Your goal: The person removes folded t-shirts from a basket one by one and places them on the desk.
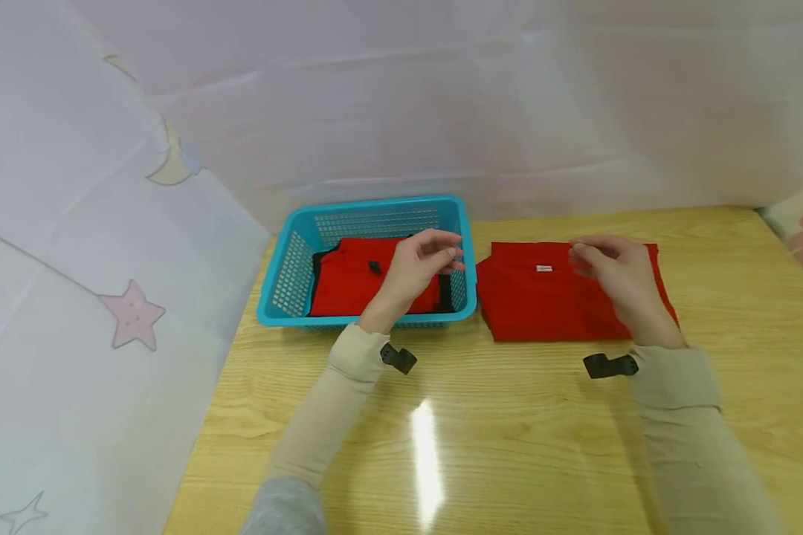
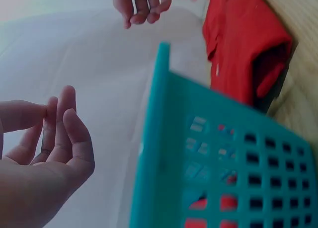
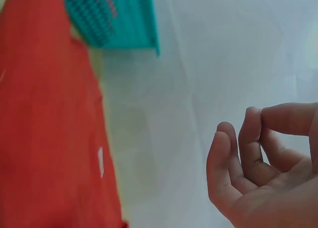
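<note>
A folded red garment (image 1: 542,305) with a small white label lies flat on the table, right beside the basket. My right hand (image 1: 612,267) is over its right part, fingers loosely bent and thumb tip at the index fingertip. Nothing shows between those fingers in the right wrist view. My left hand (image 1: 424,256) hovers over the right side of a blue plastic basket (image 1: 283,260), its fingers loosely curved and holding nothing. Inside the basket lies another folded red garment (image 1: 355,286) with a dark mark, and black cloth (image 1: 445,293) shows around its edges.
The wood-grain table (image 1: 508,438) extends in front of the basket and to the right. Behind it hangs a pale sheet (image 1: 508,111). On the left, a white covering with a pink star (image 1: 134,312) borders the table edge.
</note>
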Available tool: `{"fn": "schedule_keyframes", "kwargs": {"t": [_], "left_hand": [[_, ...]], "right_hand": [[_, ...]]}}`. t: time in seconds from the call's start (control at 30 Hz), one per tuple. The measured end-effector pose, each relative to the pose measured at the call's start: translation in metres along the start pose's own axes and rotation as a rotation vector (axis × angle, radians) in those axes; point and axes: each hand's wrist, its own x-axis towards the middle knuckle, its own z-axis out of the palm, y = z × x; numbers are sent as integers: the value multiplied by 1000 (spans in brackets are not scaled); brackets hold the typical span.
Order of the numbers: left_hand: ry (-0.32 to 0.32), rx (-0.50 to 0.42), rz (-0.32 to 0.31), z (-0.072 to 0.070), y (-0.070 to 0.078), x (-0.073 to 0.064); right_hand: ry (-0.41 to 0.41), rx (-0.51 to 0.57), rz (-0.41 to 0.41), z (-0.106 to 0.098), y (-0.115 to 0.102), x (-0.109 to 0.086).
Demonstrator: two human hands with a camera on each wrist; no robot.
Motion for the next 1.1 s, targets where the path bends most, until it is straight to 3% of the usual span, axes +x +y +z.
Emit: {"fn": "schedule_keyframes", "kwargs": {"t": [0.2,0.5,0.77,0.87,1.0,1.1], "left_hand": [[120,84,39,-31,1,-15],[281,350,87,-78,-10,-33],[454,582,127,-116,-19,-43],[517,596,101,-124,-23,-48],[579,584,39,-132,-31,-50],[593,568,-14,-135,-34,-47]], "right_hand": [[-90,24,3,21,-18,-1],[-162,26,-22,55,-25,0],[-191,334,-126,99,-31,0],[-210,357,-134,119,-35,-1],[-225,304,-122,144,-39,0],[-221,269,-120,157,-41,2]]}}
